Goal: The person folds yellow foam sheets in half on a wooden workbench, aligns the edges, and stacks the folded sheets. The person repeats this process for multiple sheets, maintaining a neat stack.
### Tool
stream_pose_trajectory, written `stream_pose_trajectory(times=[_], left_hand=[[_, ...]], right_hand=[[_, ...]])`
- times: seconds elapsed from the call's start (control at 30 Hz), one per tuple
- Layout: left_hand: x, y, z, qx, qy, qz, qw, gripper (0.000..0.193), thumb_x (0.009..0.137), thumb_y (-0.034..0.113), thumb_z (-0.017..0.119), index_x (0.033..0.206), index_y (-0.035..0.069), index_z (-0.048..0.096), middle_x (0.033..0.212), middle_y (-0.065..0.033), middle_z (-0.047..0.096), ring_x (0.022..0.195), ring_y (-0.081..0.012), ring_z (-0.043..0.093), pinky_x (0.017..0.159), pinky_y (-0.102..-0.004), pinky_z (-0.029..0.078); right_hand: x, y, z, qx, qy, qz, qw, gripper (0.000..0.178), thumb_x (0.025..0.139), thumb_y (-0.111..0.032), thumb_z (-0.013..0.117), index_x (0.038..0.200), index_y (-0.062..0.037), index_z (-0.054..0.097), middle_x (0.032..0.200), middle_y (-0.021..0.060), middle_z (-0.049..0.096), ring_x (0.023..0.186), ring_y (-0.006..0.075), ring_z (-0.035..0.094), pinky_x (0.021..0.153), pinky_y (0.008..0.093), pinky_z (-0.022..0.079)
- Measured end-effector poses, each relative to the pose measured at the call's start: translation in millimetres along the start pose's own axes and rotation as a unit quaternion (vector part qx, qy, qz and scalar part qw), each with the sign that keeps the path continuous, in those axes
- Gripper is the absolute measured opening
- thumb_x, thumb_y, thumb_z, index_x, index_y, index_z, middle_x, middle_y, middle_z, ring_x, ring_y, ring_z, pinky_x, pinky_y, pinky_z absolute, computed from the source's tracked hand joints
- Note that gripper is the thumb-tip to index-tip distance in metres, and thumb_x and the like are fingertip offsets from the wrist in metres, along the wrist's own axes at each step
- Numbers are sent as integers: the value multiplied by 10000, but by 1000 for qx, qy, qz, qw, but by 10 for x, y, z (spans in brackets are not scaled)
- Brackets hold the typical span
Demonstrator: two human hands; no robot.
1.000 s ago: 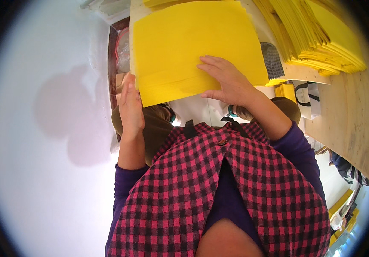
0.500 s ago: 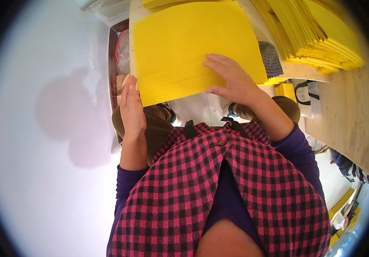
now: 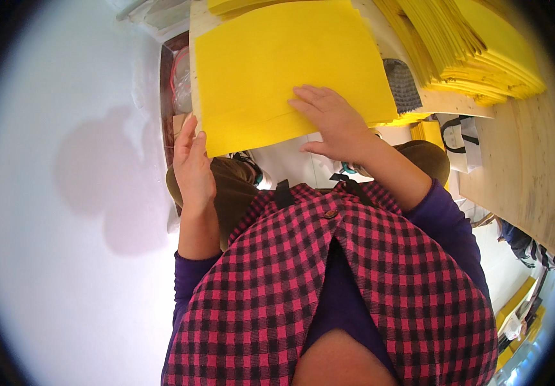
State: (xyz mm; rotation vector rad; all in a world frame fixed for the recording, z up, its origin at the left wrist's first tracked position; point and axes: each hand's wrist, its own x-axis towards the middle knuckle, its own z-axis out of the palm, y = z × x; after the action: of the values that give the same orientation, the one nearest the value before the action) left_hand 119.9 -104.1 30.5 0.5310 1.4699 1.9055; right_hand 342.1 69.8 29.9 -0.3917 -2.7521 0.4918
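A wide stack of yellow fabric-like sheets (image 3: 284, 58) lies flat on the wooden table in front of me, its near edge reaching over the table's front. My right hand (image 3: 334, 121) rests on or just over the near part of the top sheet, fingers stretched to the left and thumb apart near the front edge. At the stack's left near corner stands my left hand (image 3: 194, 164), upright with fingers extended beside the edge. Whether it touches the sheets I cannot tell. Neither hand grips anything.
More yellow folded pieces (image 3: 457, 51) are piled at the back right. A dark grey textured pad (image 3: 403, 85) lies right of the stack. A white bag with black handles (image 3: 461, 141) is below the table's right side. A white wall (image 3: 46, 257) runs along my left.
My right hand has shifted slightly left over the sheets. The left hand has moved a little down and left, its fingers spreading somewhat. The whole view has shifted slightly.
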Motion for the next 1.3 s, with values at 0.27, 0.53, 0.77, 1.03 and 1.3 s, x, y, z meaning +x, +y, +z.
stream_pose_trajectory(times=[0.27,0.53,0.77,1.03,1.3], left_hand=[[-15,102,32,-4,4,-9,1000,301,987,80,442,1250,-55,502,1232,-142,567,1130,-218,566,948,-356,481],[12,66,-98,25,-50,4,998,357,906,-42,406,1237,-43,541,1271,-143,557,1156,-227,547,935,-331,473],[189,187,-276,178,-169,77,966,554,800,-3,617,1341,33,502,1220,-63,570,1044,-121,547,968,-265,413],[490,107,-297,236,-211,43,948,599,694,-73,694,1262,81,583,1145,-29,637,972,-135,584,871,-278,441],[795,-46,-343,427,-213,334,813,213,727,3,661,914,93,711,1077,-74,688,1066,-288,587,929,-356,433]], right_hand=[[173,-167,173,-57,6,-12,998,542,804,-253,681,1278,-56,504,1372,157,473,1303,300,412,1103,441,297],[263,-117,260,-97,17,-46,994,298,845,-184,553,1112,-61,597,1250,131,590,1228,274,503,1067,440,346],[307,-110,199,-81,48,-63,994,188,822,-165,551,975,-74,613,1117,97,642,1125,245,574,1018,445,395],[382,-132,101,-23,59,-50,997,111,846,-182,546,872,-85,593,860,86,640,886,270,626,945,466,433],[263,-93,-10,-25,40,-42,998,232,815,-186,621,1021,-82,596,1019,101,648,1000,260,609,945,435,428]])
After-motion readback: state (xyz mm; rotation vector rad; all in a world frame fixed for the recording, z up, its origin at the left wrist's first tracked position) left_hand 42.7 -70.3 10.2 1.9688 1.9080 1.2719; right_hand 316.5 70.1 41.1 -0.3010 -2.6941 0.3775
